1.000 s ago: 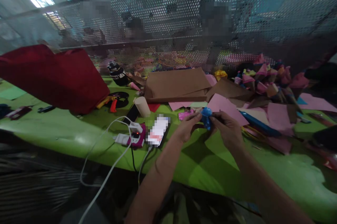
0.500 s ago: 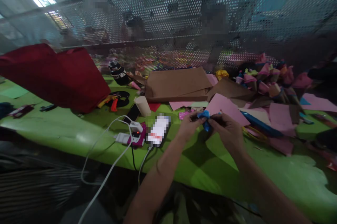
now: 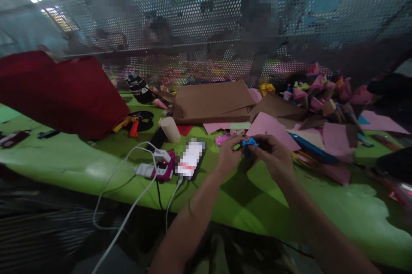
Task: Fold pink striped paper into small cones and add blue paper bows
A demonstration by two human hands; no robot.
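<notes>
A small crumpled piece of blue material (image 3: pixel 249 142), paper or thin film, is pinched between my two hands above the green tabletop (image 3: pixel 257 205). My left hand (image 3: pixel 229 154) grips its left side with thumb and forefinger. From the right, my right hand (image 3: pixel 273 152) closes its fingers on the other side. The fingers cover part of the blue piece. Just behind my left hand lies a small shiny pink item (image 3: pixel 221 140). Pink paper sheets (image 3: pixel 268 130) lie behind my right hand.
Left of my hands are a charging phone (image 3: pixel 190 158), a power strip (image 3: pixel 167 171) with white cables, and a cardboard tube (image 3: pixel 170 129). A brown cardboard box (image 3: pixel 212 100) sits behind. Pink paper cones (image 3: pixel 317 91) cluster at right; a red bag (image 3: pixel 64 94) stands left.
My fingers have shifted around the blue piece, and less of it hangs below them. The whole view has moved slightly, so the table things appear a little further left.
</notes>
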